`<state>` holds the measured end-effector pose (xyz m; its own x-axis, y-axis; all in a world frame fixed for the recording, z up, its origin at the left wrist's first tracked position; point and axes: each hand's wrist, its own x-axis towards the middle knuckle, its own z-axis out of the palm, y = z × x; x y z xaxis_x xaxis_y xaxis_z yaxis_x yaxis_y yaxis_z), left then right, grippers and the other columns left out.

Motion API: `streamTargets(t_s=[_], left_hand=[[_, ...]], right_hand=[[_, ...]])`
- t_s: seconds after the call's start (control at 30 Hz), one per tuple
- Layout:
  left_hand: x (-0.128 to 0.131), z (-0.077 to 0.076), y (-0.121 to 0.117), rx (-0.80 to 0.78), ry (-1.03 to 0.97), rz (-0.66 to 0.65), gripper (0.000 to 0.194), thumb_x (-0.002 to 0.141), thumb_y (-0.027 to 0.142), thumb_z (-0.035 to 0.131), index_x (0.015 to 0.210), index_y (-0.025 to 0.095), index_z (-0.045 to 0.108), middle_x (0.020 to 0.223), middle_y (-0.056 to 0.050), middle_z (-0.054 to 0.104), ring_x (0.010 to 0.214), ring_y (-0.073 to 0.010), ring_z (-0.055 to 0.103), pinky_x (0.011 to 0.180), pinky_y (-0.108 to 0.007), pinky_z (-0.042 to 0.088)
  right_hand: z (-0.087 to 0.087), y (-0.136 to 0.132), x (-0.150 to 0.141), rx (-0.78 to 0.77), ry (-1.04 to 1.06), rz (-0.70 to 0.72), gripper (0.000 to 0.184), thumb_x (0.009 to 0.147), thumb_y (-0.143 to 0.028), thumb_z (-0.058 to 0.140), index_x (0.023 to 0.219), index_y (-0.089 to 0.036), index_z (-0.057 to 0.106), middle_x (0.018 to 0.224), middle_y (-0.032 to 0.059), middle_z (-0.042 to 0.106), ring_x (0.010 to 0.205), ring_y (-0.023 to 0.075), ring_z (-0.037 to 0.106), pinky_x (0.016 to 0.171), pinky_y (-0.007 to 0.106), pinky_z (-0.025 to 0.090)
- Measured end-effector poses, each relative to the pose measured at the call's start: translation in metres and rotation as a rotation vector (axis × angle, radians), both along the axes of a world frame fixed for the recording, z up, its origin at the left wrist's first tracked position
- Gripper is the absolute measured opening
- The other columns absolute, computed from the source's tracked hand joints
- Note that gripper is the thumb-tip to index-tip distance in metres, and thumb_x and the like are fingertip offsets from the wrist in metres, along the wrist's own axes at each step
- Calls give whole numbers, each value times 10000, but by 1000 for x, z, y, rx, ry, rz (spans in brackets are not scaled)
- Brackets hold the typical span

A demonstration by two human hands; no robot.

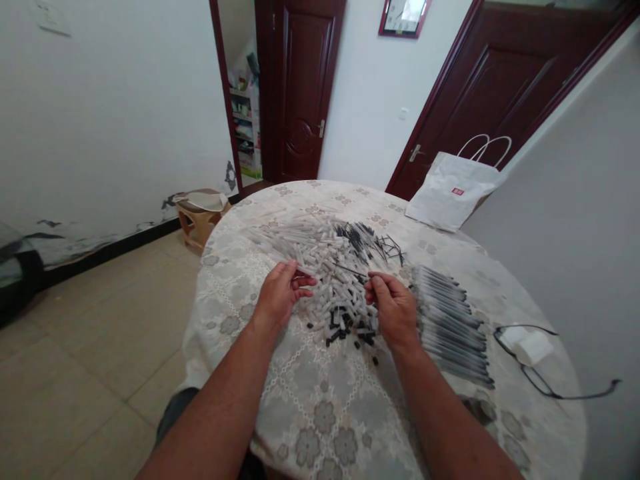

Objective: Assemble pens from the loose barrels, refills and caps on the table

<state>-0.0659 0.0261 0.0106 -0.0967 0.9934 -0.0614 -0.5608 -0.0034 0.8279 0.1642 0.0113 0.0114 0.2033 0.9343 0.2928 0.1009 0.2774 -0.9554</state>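
My left hand pinches a pale pen barrel between thumb and forefinger, its other fingers loosely curled. In my right hand is a thin dark pen refill, which points left toward the barrel; the two look apart. Beneath and between the hands lies a heap of short whitish pen parts, with small black plugs at its near edge. Long pale barrels spread out behind my left hand. Loose dark refills lie beyond the heap. Right of my right hand, grey pens lie in a row.
A round table with a patterned cloth holds everything. Eyeglasses and a white roll sit at the right edge. A white paper bag stands at the back right. A wooden stool is on the floor at left.
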Motion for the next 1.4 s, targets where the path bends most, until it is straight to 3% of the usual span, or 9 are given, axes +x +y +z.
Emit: streamTargets(t_s=[0.2,0.5,0.83,0.93,1.17,1.4], left_hand=[[4,8,-7,10,-114,-30,317,879,431,696,938,194,494,841,-59,725,802,-263,774,606,-319,618],[4,11,-8,42,-155,7,292,912,426,669,974,197,497,893,-71,734,785,-242,771,656,-343,627],[5,6,-8,44,-42,-35,360,870,491,714,960,203,516,939,-70,747,822,-235,772,689,-343,627],[5,6,-8,33,-25,-47,367,850,483,742,959,202,534,954,-83,755,839,-236,772,686,-339,625],[8,9,-15,-26,-62,-152,315,826,396,790,922,156,611,922,-103,758,811,-218,763,637,-290,622],[20,7,-26,-63,-8,-329,252,857,334,762,920,128,630,880,-122,751,742,-197,753,601,-269,618]], right_hand=[[-4,-4,-9,-35,37,89,301,899,-434,682,1022,-164,730,791,34,731,599,122,617,552,249,510],[-6,-5,-8,-9,29,90,271,898,-413,688,1002,-168,737,779,31,736,567,115,609,528,243,504],[0,-10,-11,3,-125,53,283,908,-420,662,1024,-179,757,804,44,764,577,129,626,576,276,540],[-2,-11,-10,13,-74,127,272,898,-407,677,1052,-197,758,855,56,777,608,142,637,607,301,549],[2,-16,-11,-107,255,474,319,869,-422,678,1086,-201,752,1009,119,776,738,204,696,606,339,557],[-6,-13,-16,-165,103,430,244,813,-399,772,948,-207,704,787,15,750,618,154,667,596,285,550]])
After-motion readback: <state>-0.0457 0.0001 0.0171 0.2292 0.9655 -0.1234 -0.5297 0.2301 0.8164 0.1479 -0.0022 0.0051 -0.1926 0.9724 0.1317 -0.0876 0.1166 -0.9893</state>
